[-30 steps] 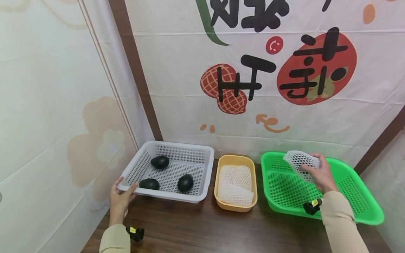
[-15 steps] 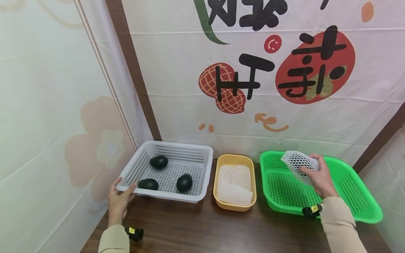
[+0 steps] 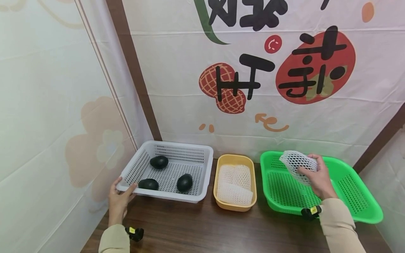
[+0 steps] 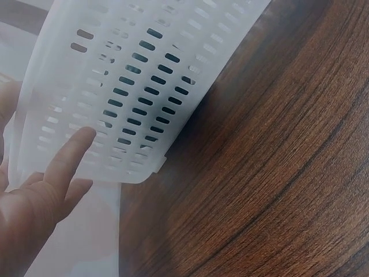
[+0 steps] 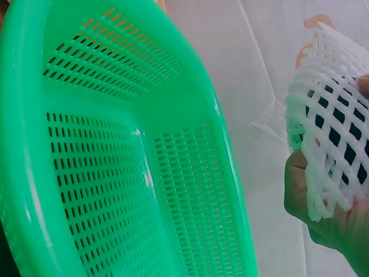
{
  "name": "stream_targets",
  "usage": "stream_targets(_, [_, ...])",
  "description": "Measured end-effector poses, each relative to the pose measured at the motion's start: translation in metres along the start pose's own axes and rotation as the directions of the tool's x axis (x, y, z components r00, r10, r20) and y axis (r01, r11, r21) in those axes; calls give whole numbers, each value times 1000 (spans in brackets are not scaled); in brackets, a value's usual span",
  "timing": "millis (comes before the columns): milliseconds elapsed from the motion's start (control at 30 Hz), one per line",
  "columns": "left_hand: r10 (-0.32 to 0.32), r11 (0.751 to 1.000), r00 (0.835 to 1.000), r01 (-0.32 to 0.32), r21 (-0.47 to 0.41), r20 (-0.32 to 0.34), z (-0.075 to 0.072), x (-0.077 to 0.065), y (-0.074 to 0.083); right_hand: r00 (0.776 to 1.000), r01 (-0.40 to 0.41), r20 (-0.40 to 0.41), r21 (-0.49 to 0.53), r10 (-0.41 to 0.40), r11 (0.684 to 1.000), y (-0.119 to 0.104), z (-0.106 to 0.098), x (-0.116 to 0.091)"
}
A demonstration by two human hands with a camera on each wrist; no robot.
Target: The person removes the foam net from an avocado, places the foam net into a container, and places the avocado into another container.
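At the white basket's (image 3: 207,165) near left corner, my left hand (image 3: 118,203) grips the rim. In the left wrist view, fingers (image 4: 66,158) of that hand lie against the basket's slotted outer wall. Inside are three dark avocados (image 3: 159,162). My right hand (image 3: 322,179) holds a white foam fruit net (image 3: 297,165) above the green basket (image 3: 364,196). Through the mesh in the right wrist view, a dark avocado (image 5: 337,130) shows within the net, whose narrower end points left in the head view. Part of this hand is outside the right wrist frame.
Between the two baskets stands a small yellow bin (image 3: 235,208) with several flat white foam nets (image 3: 235,193). All three containers are on a brown wooden table (image 3: 190,228), against a printed cloth wall (image 3: 177,116).
The foam net in my right hand has shifted slightly left above the green basket. My left hand keeps its hold on the white basket's rim.
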State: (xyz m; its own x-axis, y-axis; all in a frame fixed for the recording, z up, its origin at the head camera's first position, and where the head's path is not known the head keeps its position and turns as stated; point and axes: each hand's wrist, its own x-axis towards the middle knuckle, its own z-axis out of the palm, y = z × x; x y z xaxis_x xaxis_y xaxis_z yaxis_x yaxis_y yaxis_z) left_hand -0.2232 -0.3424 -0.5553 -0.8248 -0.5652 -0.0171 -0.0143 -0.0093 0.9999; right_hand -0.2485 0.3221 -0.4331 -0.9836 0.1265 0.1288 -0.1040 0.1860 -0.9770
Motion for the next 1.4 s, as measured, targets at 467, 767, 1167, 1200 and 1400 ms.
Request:
stream_targets(467, [4,1000,1000,-4,-28,6,-4,12,-15,1000,14,24,-5,-14,1000,0,3,-11])
stream_targets(767, [-25,1000,999,25,10,-37,-8,42,-51,1000,7,29,14,-7,1000,1,8,-18])
stream_targets(1167, [-16,1000,1000,16,-15,-3,-4,16,-20,998,19,61,25,-20,1000,7,14,-31])
stream_targets(1200, [-12,1000,1000,12,-3,-1,-4,14,-17,998,17,65,31,-19,999,7,15,-32])
stream_targets(1400, [-6,1000,1000,6,-30,-1,-5,14,-18,997,7,81,56,-11,998,11,20,-41])
